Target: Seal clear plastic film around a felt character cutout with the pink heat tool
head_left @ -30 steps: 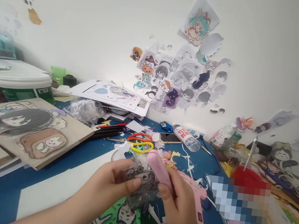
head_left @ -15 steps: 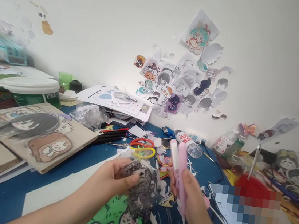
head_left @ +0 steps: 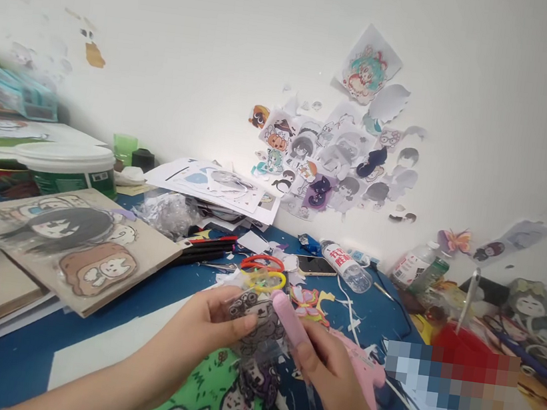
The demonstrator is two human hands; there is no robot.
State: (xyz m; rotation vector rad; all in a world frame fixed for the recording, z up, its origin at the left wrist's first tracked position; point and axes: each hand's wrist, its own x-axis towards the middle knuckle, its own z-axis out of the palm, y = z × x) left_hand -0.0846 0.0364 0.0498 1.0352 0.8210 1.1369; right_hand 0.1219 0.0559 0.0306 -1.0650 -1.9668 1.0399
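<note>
My left hand pinches a grey cartoon paper cut-out in clear plastic film, thumb on its front. In my right hand is a pink mini hair straightener, its tip at the right edge of the film. Its arms look close together; whether film lies between them is hard to tell. Another dark cartoon piece shows just under the cut-out. Beneath both hands lies a green sheet with drawn white animals. Scissors with red and yellow handles lie just beyond my left hand.
A phone and a plastic bottle lie at the back. On the left, wrapped drawings rest on a board near a white-lidded tub. A red container, cables and paper scraps fill the right. Cut-outs cover the wall.
My right hand has swung the straightener leftward, from upright with its arms parted to tilted against the film. A pink item behind that hand shows more. My left hand keeps its grip.
</note>
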